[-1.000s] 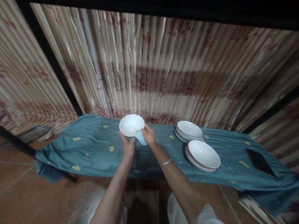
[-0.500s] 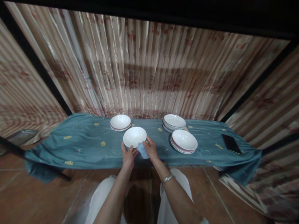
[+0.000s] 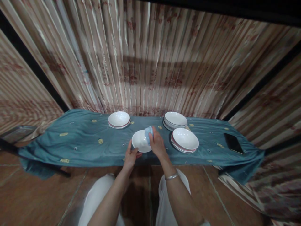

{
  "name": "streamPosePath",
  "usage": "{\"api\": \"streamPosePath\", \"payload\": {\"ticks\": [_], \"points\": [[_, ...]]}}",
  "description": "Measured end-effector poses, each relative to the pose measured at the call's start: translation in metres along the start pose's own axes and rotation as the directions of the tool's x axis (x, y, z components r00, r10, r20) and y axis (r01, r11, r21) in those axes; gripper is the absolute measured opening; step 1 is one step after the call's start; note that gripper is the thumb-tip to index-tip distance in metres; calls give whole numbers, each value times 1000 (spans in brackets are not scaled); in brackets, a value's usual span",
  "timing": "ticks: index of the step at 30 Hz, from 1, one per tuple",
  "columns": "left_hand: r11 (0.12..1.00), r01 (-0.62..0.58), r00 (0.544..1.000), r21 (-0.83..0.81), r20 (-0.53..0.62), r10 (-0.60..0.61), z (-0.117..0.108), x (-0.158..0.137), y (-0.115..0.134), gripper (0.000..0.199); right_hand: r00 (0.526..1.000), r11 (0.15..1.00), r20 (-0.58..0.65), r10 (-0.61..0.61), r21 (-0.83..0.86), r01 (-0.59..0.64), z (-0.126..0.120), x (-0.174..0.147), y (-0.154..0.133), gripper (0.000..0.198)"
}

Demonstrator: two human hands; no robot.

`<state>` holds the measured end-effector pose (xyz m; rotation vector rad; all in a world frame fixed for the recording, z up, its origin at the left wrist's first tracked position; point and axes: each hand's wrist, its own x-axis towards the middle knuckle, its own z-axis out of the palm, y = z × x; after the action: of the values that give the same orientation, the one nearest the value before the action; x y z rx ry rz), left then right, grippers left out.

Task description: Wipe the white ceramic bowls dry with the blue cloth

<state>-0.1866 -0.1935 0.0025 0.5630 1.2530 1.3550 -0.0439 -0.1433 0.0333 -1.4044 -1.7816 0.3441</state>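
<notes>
A white bowl [image 3: 140, 142] is held over the front part of the table by my left hand [image 3: 131, 156], thumb at the near rim and fingers underneath. In my right hand [image 3: 157, 143] is a light blue cloth [image 3: 148, 134], pressed against the bowl's right side and rim. Behind and to the left sits a small stack of white bowls [image 3: 119, 119] with a reddish rim showing below the top one. To the right of my right hand are a front stack of white bowls [image 3: 185, 139] and, behind it, a taller stack of dark-rimmed bowls [image 3: 175, 119].
A teal cloth with yellow pineapple figures covers the low table [image 3: 84, 141]. A black phone-like slab [image 3: 232, 143] lies at its right end. Pleated curtains [image 3: 141, 62] hang behind, and dark frame bars [image 3: 35, 62] rise at both sides. A metal tray [image 3: 18, 133] is at far left.
The held bowl has shifted right and tilted. My right hand has carried the cloth from the near rim up to the bowl's right side. The view has tipped slightly downward.
</notes>
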Motion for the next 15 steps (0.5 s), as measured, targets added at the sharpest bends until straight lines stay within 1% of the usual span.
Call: {"api": "streamPosePath", "payload": {"ticks": [1,2,3,5,9,12,15], "points": [[1000,10,1000,-8,1,-10,-1,0,0,76,996,999,85,-35,-17,36,6,-1,-1,48],[1000,21,1000,-19,0,-21,-1,1,0,76,988,998,145,-57,-29,62,11,-2,-1,46],[999,32,999,-27,-1,-32,-2,1,0,76,981,996,180,-69,-37,77,14,-4,0,44],[998,48,999,-31,1,-48,-3,2,0,76,980,995,183,-78,-43,87,17,-6,1,42],[998,54,998,-22,29,-53,-5,2,-1,78,979,995,182,-86,-41,95,14,-9,2,37],[997,62,997,-35,37,-61,-6,1,-3,79,970,993,221,-101,-31,111,13,-11,-1,38],[995,73,997,-63,8,-73,-7,-1,-5,85,957,993,270,-108,-19,118,15,-11,-5,43]]}}
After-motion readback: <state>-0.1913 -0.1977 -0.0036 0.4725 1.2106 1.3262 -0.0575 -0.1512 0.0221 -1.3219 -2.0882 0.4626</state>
